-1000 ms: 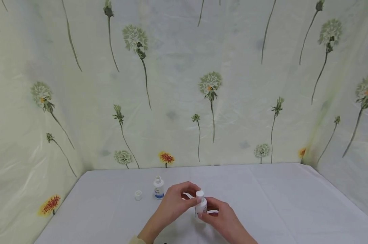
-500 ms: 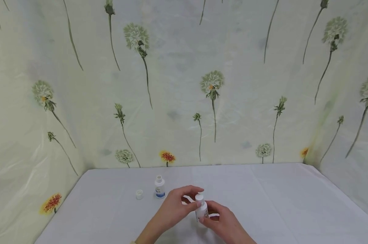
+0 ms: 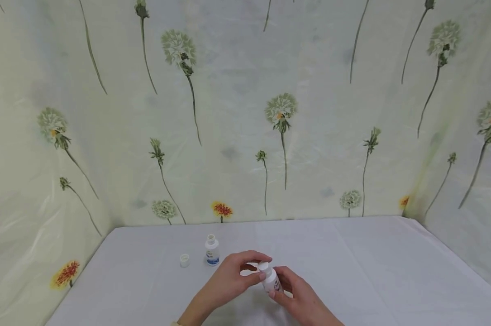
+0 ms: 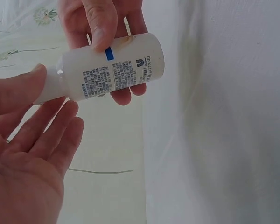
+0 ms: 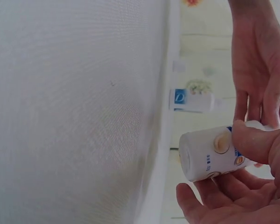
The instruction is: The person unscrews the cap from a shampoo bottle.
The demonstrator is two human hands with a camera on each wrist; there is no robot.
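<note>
Between both hands is a small white bottle (image 3: 272, 282) with a printed label, leaning with its capped top toward the left. My right hand (image 3: 301, 295) grips the bottle's body, thumb on the near side and fingers behind. My left hand (image 3: 232, 277) pinches the white cap (image 3: 264, 266) between thumb and index finger. In the left wrist view, the remaining left fingers spread below the cap, and the bottle's back label (image 4: 102, 77) shows dense print. The right wrist view shows the bottle's base (image 5: 186, 157) held clear of the tablecloth.
A second white bottle (image 3: 212, 254) with a blue label stands uncapped farther back, left of the hands. Its neighbour on the white tablecloth (image 3: 371, 271) is a loose white cap (image 3: 184, 260). A flower-printed curtain (image 3: 229, 113) hangs behind the table and along both sides.
The bottle has gone from nearly upright to tilted, its cap end swinging left and slightly down in the head view. Both hands keep their hold; the second bottle and loose cap stay put.
</note>
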